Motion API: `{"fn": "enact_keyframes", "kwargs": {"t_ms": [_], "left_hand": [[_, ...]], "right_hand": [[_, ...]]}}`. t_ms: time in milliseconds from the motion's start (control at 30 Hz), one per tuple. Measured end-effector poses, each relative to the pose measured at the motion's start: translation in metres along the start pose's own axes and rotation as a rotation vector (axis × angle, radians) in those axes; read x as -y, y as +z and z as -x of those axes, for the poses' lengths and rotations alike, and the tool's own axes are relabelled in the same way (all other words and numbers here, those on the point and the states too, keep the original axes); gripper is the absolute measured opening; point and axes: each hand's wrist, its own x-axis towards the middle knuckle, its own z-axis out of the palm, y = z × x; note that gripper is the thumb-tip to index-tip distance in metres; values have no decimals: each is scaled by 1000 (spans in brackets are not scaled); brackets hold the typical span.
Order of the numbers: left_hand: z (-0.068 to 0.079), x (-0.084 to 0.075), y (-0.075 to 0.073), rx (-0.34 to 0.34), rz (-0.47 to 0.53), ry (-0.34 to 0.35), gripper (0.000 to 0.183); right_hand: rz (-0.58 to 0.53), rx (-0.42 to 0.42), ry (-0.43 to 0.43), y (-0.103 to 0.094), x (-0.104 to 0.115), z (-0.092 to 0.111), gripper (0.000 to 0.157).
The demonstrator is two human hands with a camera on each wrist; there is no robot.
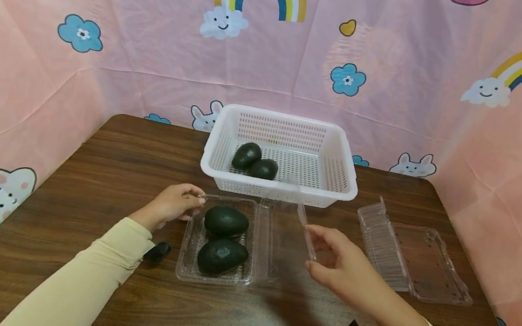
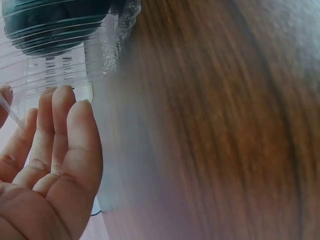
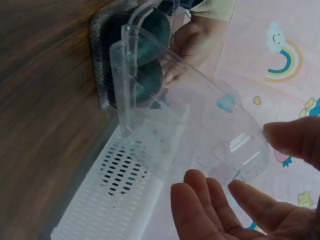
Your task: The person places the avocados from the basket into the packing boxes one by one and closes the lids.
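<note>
A clear plastic clamshell container [image 1: 185,268] lies on the table with two dark green avocados, one [image 1: 226,221] behind the other [image 1: 222,257]. At its far left corner my left hand [image 1: 168,207] pinches the rim; the left wrist view shows the thumb on the edge and the fingers beneath the ribbed plastic. My right hand [image 1: 347,271] holds the outer edge of the raised lid [image 3: 220,115] between thumb and fingers. That lid stands tilted up on the container's right side, partly hard to make out because it is see-through.
Behind the container stands a white perforated basket [image 1: 277,188] holding two more avocados, one [image 1: 247,156] beside the other [image 1: 264,169]. To the right lies a second clear clamshell [image 1: 431,265], opened flat on the wooden table [image 1: 126,304]. Patterned pink cloth [image 1: 159,36] surrounds the table's back and sides.
</note>
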Motion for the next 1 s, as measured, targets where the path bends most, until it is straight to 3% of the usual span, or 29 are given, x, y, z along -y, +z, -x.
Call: {"fn": "enact_keyframes", "kwargs": {"t_ms": [300, 1000], "left_hand": [[3, 3, 1, 2, 16, -6, 35], [18, 2, 10, -21, 78, -7, 33]], "right_hand": [[125, 19, -54, -3, 10, -8, 54], [250, 117, -153, -14, 19, -24, 47]]}}
